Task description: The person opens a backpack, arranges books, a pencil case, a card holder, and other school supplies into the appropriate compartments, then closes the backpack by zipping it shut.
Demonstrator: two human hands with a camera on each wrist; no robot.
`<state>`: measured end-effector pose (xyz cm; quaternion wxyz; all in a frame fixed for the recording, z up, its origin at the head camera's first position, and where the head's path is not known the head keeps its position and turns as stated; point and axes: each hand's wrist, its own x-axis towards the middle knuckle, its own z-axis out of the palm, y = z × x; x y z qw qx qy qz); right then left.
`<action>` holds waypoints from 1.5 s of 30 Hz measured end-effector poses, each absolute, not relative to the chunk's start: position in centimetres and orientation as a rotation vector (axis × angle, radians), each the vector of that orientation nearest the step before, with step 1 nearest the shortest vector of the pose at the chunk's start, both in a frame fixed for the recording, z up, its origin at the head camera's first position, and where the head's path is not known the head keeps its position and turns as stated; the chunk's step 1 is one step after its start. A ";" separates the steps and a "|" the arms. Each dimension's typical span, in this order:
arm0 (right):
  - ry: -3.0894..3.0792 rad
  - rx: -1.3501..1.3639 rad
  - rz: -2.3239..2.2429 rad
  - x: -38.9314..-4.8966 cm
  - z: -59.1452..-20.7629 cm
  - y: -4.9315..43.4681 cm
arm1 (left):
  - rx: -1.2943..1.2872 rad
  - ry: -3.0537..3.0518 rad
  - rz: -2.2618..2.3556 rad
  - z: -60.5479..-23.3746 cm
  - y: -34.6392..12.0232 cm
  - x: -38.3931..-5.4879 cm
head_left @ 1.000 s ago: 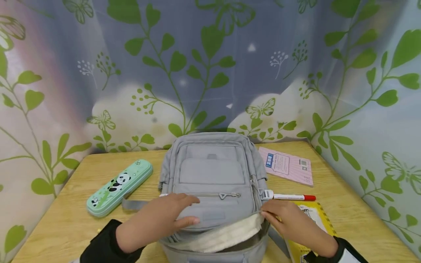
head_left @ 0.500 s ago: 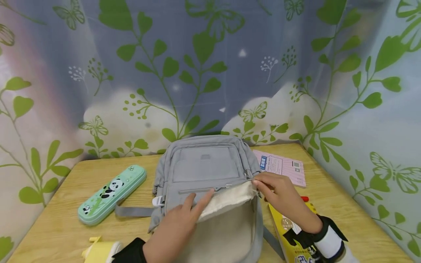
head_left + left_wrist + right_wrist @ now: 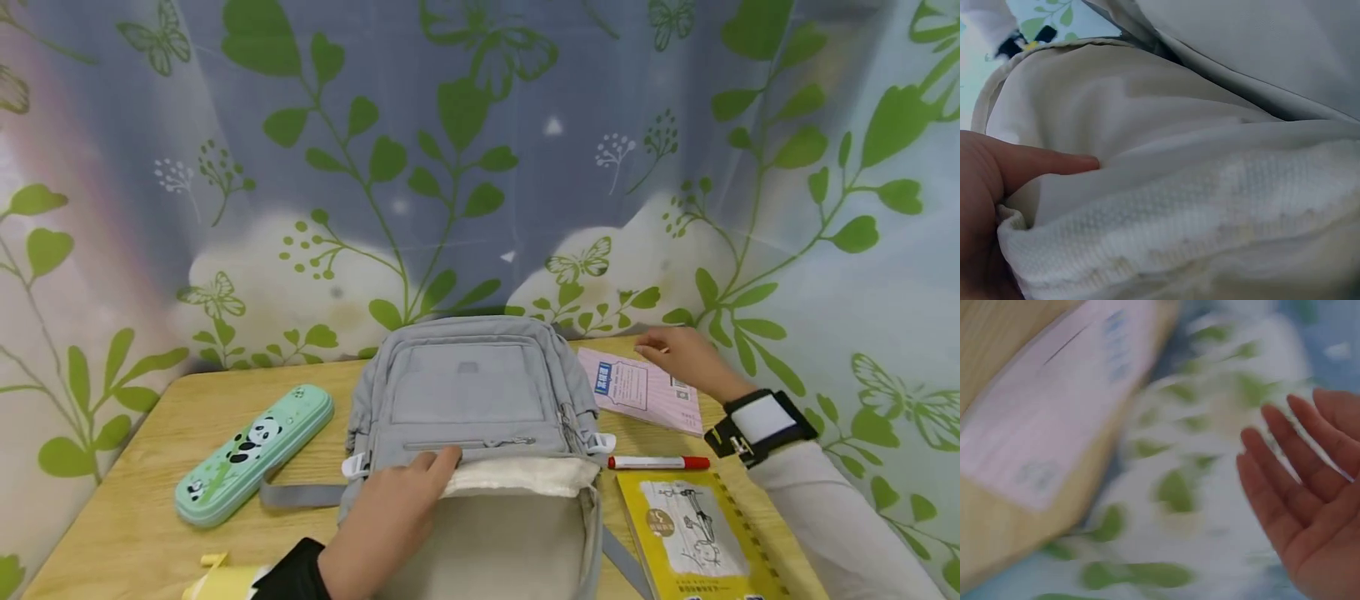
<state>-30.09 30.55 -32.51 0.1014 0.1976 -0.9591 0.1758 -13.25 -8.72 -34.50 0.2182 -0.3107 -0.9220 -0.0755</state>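
A grey backpack (image 3: 465,387) lies on the wooden table, its main compartment unzipped and showing a pale lining. My left hand (image 3: 397,517) grips the edge of the raised front panel (image 3: 517,477). In the left wrist view the thumb (image 3: 1054,164) lies against the lining while the other fingers are mostly hidden behind the fabric. My right hand (image 3: 690,358) hovers over the far end of a pink notebook (image 3: 626,387) at the back right. Its fingers are extended and hold nothing, as the right wrist view shows.
Left of the backpack lies a mint panda pencil case (image 3: 251,454), with a yellow-and-white container (image 3: 225,582) nearer the front edge. A red-capped marker (image 3: 656,462) and a yellow spiral-bound book (image 3: 697,533) lie on the right. A leaf-patterned curtain (image 3: 480,167) hangs behind the table.
My right hand has let go of the backpack's opening and moved right and back, over the pink notebook. The front panel has been folded back, widening the opening; my left hand now holds its edge.
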 end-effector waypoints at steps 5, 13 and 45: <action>-3.111 0.456 0.433 -34.6 -36.0 34.0 | -0.850 -2.571 -0.202 -34.3 -8.8 -13.2; -3.382 0.130 0.281 -36.9 -40.3 38.8 | -0.884 -2.540 -0.217 -34.4 -8.9 -13.5; -3.171 0.320 0.343 -33.3 -37.1 36.3 | -0.868 -2.839 -0.358 -35.6 -9.3 -13.4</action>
